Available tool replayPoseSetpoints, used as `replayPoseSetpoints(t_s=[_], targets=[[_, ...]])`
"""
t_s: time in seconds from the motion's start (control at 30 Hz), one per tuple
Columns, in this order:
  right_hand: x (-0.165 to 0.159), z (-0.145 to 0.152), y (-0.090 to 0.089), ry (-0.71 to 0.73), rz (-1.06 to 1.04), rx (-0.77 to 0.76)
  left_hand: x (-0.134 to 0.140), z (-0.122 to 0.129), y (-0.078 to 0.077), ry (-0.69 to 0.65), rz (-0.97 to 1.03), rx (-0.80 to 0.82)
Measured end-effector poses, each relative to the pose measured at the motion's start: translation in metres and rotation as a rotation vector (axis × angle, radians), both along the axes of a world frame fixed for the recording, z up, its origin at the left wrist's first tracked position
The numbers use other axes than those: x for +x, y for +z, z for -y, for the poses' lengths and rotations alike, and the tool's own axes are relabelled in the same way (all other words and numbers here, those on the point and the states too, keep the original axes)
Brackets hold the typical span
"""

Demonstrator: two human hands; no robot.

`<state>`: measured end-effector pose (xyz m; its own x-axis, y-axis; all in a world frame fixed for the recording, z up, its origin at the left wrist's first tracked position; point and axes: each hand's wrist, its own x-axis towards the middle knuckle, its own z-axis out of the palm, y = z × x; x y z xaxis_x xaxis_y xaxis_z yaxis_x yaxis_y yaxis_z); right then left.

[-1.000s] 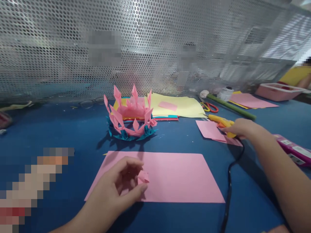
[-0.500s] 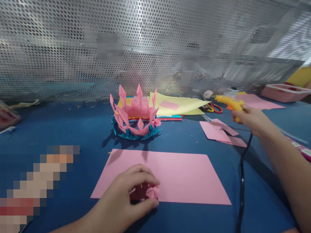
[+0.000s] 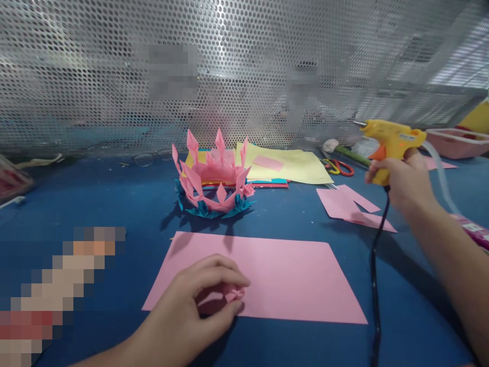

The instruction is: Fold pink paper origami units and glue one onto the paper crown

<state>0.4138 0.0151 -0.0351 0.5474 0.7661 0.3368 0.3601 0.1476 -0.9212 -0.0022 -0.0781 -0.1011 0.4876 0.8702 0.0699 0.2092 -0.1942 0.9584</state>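
Note:
Between the thumb and fingers of my left hand (image 3: 198, 295) is a small folded pink paper flower (image 3: 234, 292), partly hidden by the fingers. The hand rests over the near edge of a pink paper sheet (image 3: 290, 280). My right hand (image 3: 408, 178), raised at the right, is wrapped round the handle of a yellow hot glue gun (image 3: 393, 137). The gun's metal nozzle points left, and its black cord (image 3: 375, 275) hangs down to the table. Beyond the sheet stands a pink paper crown (image 3: 219, 178) with pointed tips and blue folded pieces round its base.
Cut pink paper pieces (image 3: 344, 201) lie below the glue gun. Behind the crown are yellow sheets (image 3: 294, 165) and red-and-yellow-handled scissors (image 3: 340, 167). A pink basket (image 3: 458, 142) stands at far right. A perforated metal panel (image 3: 244, 66) closes off the back.
My right hand has lifted the glue gun off the back of the table and moved it slightly right. My left hand has shifted a little left, still with the flower.

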Motion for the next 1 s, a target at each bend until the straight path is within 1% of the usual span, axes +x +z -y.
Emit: replayPoseSetpoints(t_s=[0.07, 0.17, 0.23, 0.33, 0.4, 0.5, 0.63, 0.8, 1.0], targets=[[-0.010, 0.001, -0.001, 0.084, 0.019, 0.041, 0.000, -0.002, -0.003, 0.021, 0.035, -0.002], [-0.028, 0.005, -0.007, 0.228, 0.058, 0.094, -0.001, -0.005, -0.005, 0.093, 0.074, -0.108], [-0.043, 0.009, -0.014, 0.335, 0.097, 0.124, 0.000, -0.006, -0.005, 0.117, 0.097, -0.170], [-0.071, 0.019, -0.022, 0.495, 0.171, 0.166, 0.000, -0.008, -0.007, 0.129, 0.134, -0.186], [-0.092, 0.027, -0.027, 0.563, 0.229, 0.212, 0.000, -0.008, -0.008, 0.152, 0.137, -0.191], [-0.121, 0.040, -0.029, 0.595, 0.324, 0.274, -0.001, -0.009, -0.011, 0.177, 0.121, -0.200], [-0.142, 0.052, -0.027, 0.623, 0.500, 0.272, -0.003, -0.008, -0.013, 0.171, 0.112, -0.213], [-0.146, 0.055, -0.029, 0.599, 0.735, 0.269, -0.001, -0.011, -0.011, 0.141, 0.122, -0.170], [-0.148, 0.055, -0.037, 0.545, 0.885, 0.278, 0.002, -0.011, -0.008, 0.121, 0.125, -0.102]])
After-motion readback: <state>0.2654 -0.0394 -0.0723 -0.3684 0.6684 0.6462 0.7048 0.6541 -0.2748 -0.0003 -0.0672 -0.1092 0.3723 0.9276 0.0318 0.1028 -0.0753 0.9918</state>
